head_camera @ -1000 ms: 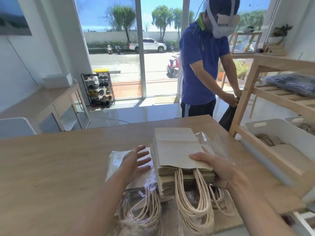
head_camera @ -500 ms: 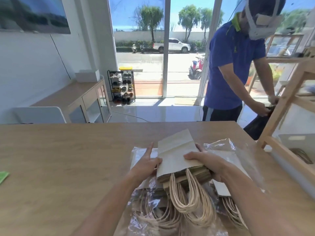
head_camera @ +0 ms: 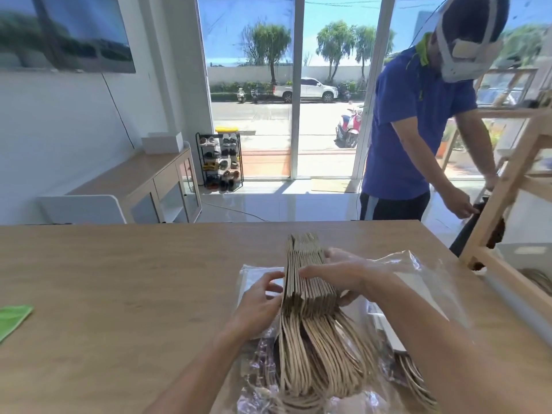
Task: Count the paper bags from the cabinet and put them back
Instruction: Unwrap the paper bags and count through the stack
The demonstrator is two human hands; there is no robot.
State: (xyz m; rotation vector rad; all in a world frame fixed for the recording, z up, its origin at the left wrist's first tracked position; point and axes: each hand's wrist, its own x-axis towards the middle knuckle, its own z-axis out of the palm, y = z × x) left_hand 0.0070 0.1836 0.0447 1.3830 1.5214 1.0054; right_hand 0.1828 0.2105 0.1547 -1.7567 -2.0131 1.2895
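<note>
Left hand [head_camera: 263, 297] curls against the bags [head_camera: 307, 282], and right hand [head_camera: 343, 276] grips across their top. They stand on edge on the table [head_camera: 119, 294]. Counting seems to be starting; next, part them one by one.

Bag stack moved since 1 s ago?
Yes. The paper bag stack lay flat on the table; now it stands on edge between left hand and right hand.

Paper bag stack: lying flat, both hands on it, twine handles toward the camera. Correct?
Not flat. The paper bag stack stands on edge, with the left hand and right hand on it and the twine handles toward the camera. The head view shows this.
</note>
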